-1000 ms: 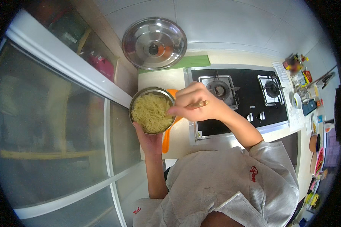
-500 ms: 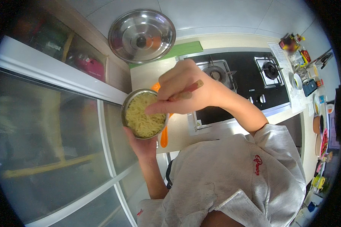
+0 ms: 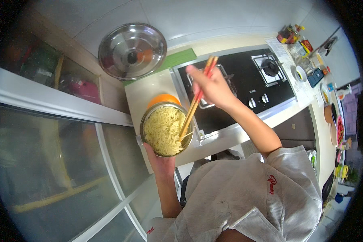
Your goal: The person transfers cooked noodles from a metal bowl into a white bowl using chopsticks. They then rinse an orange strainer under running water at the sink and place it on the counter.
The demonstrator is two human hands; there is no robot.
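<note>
A round metal bowl (image 3: pixel 189 142) full of pale yellow noodles (image 3: pixel 162 128) is tilted towards me over the counter's near left part. My left hand (image 3: pixel 162 162) grips its near side, fingers hidden underneath. Up and to the right of the bowl, my right hand (image 3: pixel 214 88), slightly blurred, is closed around a pair of red-and-wood chopsticks (image 3: pixel 194 104). Their lower tips reach into the noodles at the bowl's right side. Just beyond the bowl shows the rounded edge of an orange object (image 3: pixel 163 98), mostly covered.
A black two-burner gas hob (image 3: pixel 246 80) lies to the right. A steel lid (image 3: pixel 132 51) leans against the back wall by a green strip (image 3: pixel 180 59). White-framed glass doors (image 3: pixel 105 149) stand close on the left. Bottles (image 3: pixel 298 46) and bowls line the far right counter.
My right hand has lifted up and right from over the noodles, uncovering the chopsticks. The bowl has shifted right and tilted more towards me. The whole view has moved slightly.
</note>
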